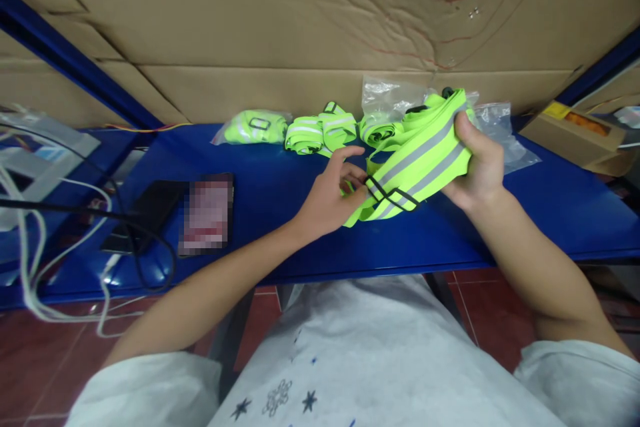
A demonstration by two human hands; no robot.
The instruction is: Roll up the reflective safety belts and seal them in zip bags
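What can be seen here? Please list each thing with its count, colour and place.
Held strap: one, lime with grey stripes, in both hands
Rolled straps: count unclear, lime, table's back middle
Bagged strap: one, lime, left of rolls
Bags: at least two, clear, table's back right
Box: one, brown, table's right end
Flat device: one, black, table's left
Flat item: one, dark edge, right of device
Cables: several, white and black, left
Clutter: count unclear, pale, far left
Table: one, blue, middle
Posts: two, blue, back left and right
Cardboard: count unclear, brown, back
Floor: one, red, bottom
Shirt: one, pale, bottom
Left hand: one, bare, strap's left
Right hand: one, bare, strap's right
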